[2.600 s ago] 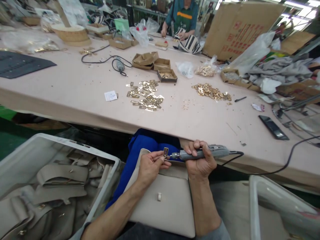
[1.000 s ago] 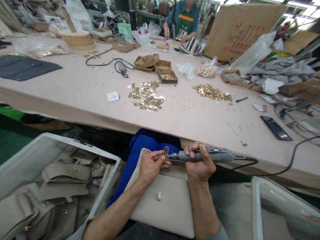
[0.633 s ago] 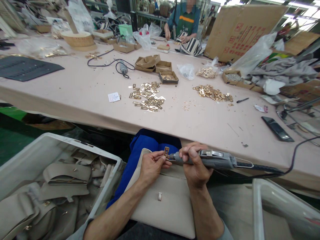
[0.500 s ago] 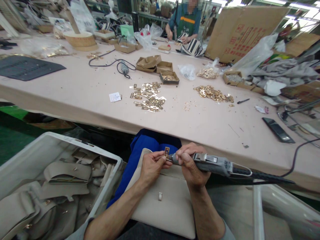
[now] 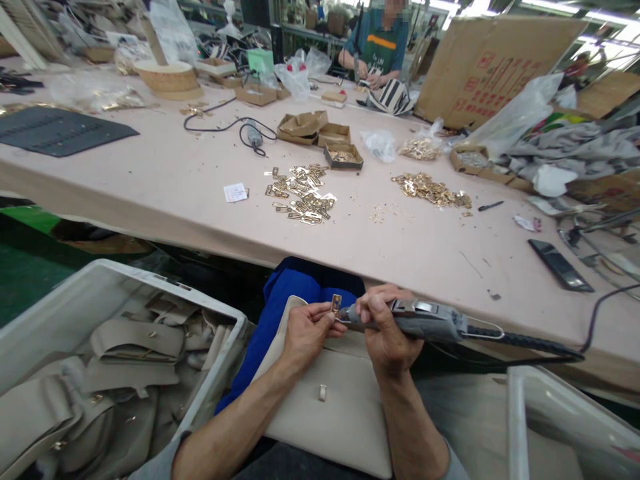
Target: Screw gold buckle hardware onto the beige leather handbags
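Observation:
Between thumb and fingers, my left hand [image 5: 309, 333] pinches a small gold rectangular metal plate [image 5: 337, 303], held upright above the lap. My right hand [image 5: 390, 327] is wrapped round a grey electric screwdriver [image 5: 433, 321], its tip pointing left and meeting the lower part of the plate. Whether a screw sits at the tip is too small to tell. Across my lap lies a beige bag [image 5: 345, 407] with a small metal fitting [image 5: 323, 393] on its front. Several similar gold plates [image 5: 305, 193] are heaped on the table beyond my hands.
A white bin [image 5: 220, 313] of beige bag pieces stands at left, another white bin [image 5: 517, 420] at right. The table [image 5: 200, 200] carries small cardboard boxes [image 5: 344, 157], gold parts [image 5: 430, 189], a phone [image 5: 560, 265] and a second corded tool [image 5: 254, 135]. A co-worker [image 5: 380, 43] sits across.
The view has shifted slightly, so the scene sits a little further right. My hands keep the same hold, with the screwdriver tip still at the plate; its cable sags slightly differently.

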A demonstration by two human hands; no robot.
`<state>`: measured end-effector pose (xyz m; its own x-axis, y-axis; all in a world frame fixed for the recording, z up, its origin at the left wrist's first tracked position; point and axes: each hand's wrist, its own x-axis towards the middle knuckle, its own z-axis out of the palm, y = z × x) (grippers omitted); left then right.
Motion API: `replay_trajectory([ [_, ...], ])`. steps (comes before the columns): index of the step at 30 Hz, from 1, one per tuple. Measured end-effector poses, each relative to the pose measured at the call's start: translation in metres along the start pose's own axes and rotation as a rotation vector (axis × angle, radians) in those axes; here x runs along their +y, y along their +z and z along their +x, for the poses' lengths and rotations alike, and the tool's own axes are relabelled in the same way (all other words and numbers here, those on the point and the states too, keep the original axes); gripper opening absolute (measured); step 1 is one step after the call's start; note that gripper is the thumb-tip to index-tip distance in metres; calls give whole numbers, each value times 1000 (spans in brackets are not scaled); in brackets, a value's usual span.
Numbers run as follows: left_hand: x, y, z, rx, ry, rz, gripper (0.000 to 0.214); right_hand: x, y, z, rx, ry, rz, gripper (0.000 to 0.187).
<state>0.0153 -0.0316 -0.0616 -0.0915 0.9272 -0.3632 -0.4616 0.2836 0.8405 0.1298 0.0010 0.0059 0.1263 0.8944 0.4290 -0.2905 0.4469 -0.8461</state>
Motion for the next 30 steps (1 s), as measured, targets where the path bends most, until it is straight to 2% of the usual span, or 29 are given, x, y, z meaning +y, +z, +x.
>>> replay_trajectory([
  [4, 3, 0, -1, -16, -1, 7, 52, -1, -2, 0, -85, -7, -90, 12],
  [9, 7, 1, -5, -15, 28, 21, 52, -7, 0, 9, -310, -14, -100, 12],
  [12, 8, 1, -7, 12, 55, 11, 48, -8, 2, 15, -443, 17, -127, 11],
  [16, 5, 0, -8, 27, 86, 22, 47, -7, 2, 23, -557, 84, -153, 13],
  [19, 1, -1, -7, 16, 84, 18, 47, -5, 3, 27, -588, 159, -110, 17],
  [22, -3, -2, -6, -4, 62, 22, 44, -3, 4, 28, -567, 214, -61, 21],
  [26, -5, -2, -9, -31, 70, 6, 42, -4, 0, 27, -562, 186, -65, 20],
  [28, -6, -1, -10, -32, 62, -13, 43, -9, -5, 29, -594, 180, -2, 16],
  [30, -6, 0, -9, -34, 51, -37, 48, -17, -13, 33, -571, 169, 126, 14],
])
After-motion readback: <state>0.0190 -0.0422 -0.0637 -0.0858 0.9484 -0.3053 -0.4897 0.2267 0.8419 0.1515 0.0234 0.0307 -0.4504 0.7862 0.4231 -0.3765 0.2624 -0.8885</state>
